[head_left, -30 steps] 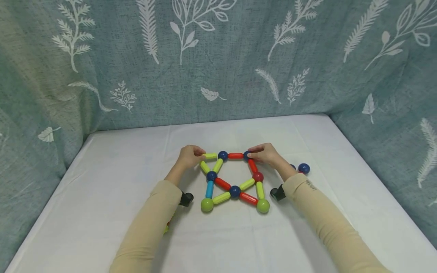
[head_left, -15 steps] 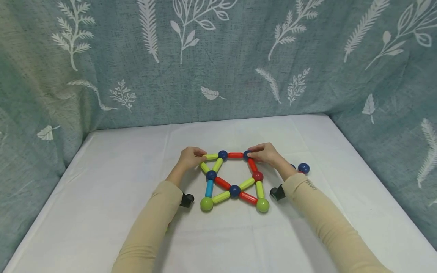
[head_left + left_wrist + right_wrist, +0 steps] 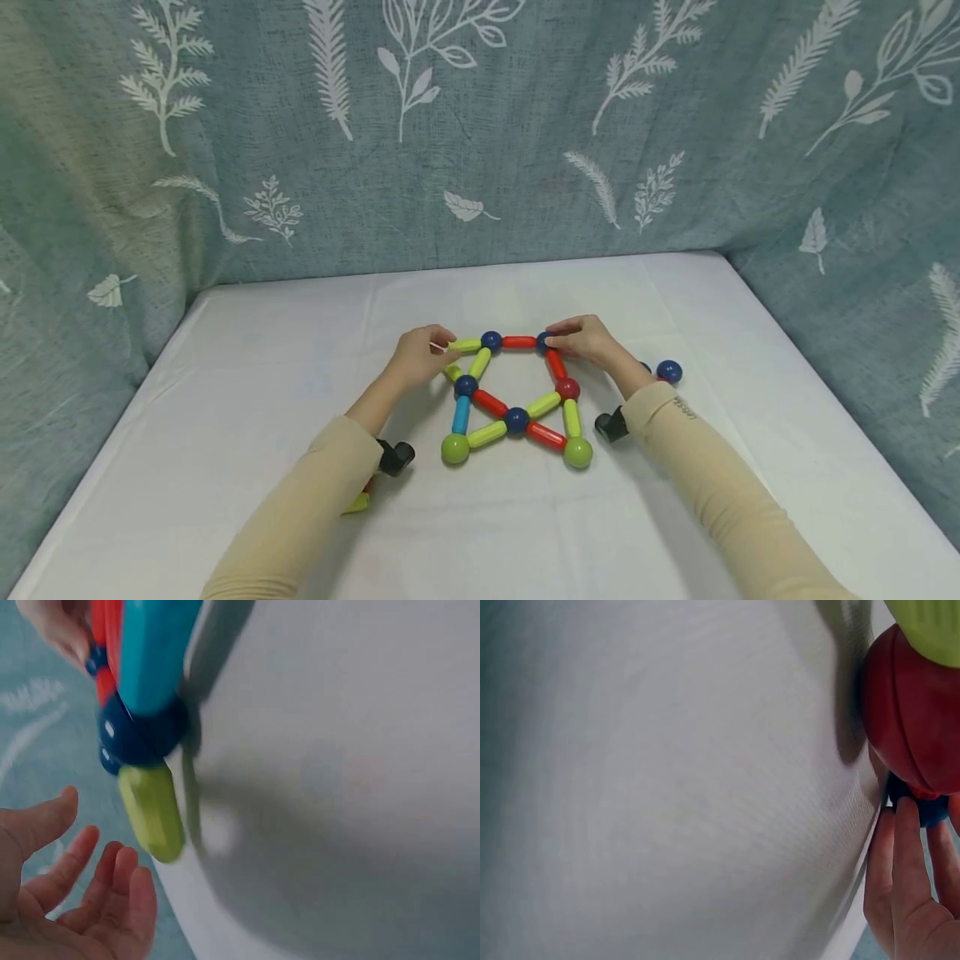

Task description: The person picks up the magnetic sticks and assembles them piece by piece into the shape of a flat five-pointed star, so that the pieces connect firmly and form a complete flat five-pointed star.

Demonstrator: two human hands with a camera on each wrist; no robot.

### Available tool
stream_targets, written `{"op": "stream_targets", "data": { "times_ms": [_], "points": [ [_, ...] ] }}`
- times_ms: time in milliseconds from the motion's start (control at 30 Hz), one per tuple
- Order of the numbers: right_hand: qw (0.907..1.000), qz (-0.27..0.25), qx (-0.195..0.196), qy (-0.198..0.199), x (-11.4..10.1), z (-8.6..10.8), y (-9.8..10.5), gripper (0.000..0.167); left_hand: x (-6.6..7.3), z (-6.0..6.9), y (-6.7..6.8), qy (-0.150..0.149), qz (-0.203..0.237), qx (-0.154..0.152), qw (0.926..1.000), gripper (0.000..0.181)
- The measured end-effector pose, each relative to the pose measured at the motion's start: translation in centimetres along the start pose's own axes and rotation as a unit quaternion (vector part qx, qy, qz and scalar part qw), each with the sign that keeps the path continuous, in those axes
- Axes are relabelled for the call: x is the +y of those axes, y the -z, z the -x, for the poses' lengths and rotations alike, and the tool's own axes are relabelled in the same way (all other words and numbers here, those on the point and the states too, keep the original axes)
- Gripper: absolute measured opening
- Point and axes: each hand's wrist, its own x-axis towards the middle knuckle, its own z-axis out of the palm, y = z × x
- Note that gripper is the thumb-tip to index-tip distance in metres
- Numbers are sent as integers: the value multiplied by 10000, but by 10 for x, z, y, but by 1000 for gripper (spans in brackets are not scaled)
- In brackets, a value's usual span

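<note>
Glossy, plastic-looking balls [image 3: 455, 449] and rods [image 3: 546, 435] on matt white cloth [image 3: 187, 433].
The balls shine smoothly, a seam crossing the red ball [image 3: 919, 712]; fine grooves mark the yellow-green rod [image 3: 934, 630] beside it. The white cloth has a fine weave, the teal hanging cloth [image 3: 525, 183] looks coarse and matt, and the beige sleeves [image 3: 697, 442] are matt, creased fabric.

The person's left arm [image 3: 288, 521] and right arm [image 3: 716, 479] reach forward, angled toward each other, beige sleeves [image 3: 675, 421] ending short of bare wrists [image 3: 378, 402]. The left hand [image 3: 422, 352] is relaxed, fingers [image 3: 141, 907] loosely curved and slightly spread, thumb [image 3: 45, 823] apart from them. The right hand [image 3: 588, 340], well apart from the left, holds a pinch between thumb and fingertips [image 3: 907, 817].
</note>
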Motion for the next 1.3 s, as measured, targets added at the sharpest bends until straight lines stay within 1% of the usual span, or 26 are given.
{"op": "stream_targets", "data": {
  "times_ms": [67,167,300,400,433,500,567,633,767,900,1000,1100,1200,1300],
  "points": [
    [10000,-21,-8,3,0,0,0,36,3,11,0,-112,7,-106,9999,27],
    [10000,-24,-3,23,1,-1,0,36,4,29,-1,-199,126,-388,9990,24],
    [10000,-20,-13,47,2,-2,0,36,0,51,-3,-137,396,-927,9948,18],
    [9999,14,-68,108,2,0,1,36,-5,66,-7,-182,503,-1172,9917,17],
    [9999,24,-88,132,2,0,1,36,-6,70,-8,-220,548,-1210,9909,17],
    [9997,51,-137,185,2,1,2,37,-8,76,-11,-280,583,-1160,9911,19],
    [9996,48,-180,224,2,2,3,37,-9,82,-15,-422,578,-1032,9921,20],
    [9994,13,-248,256,2,2,3,38,-9,86,-18,-474,578,-882,9933,20],
    [9982,80,-474,350,1,2,4,39,-8,89,-23,-554,402,-667,9954,19],
    [9969,303,-613,378,1,5,6,37,-7,88,-22,-364,264,-591,9972,18],
    [9965,488,-585,352,3,9,9,35,-9,87,-17,-271,199,-502,9982,16],
    [9962,698,-464,235,6,15,13,35,-13,82,-10,-218,146,-410,9988,14],
    [9952,908,-343,151,12,24,17,36,-18,75,-3,-185,65,-300,9994,14],
    [9928,1146,-276,232,20,34,22,36,-21,66,4,-151,4,-270,9995,15]
  ]
}}
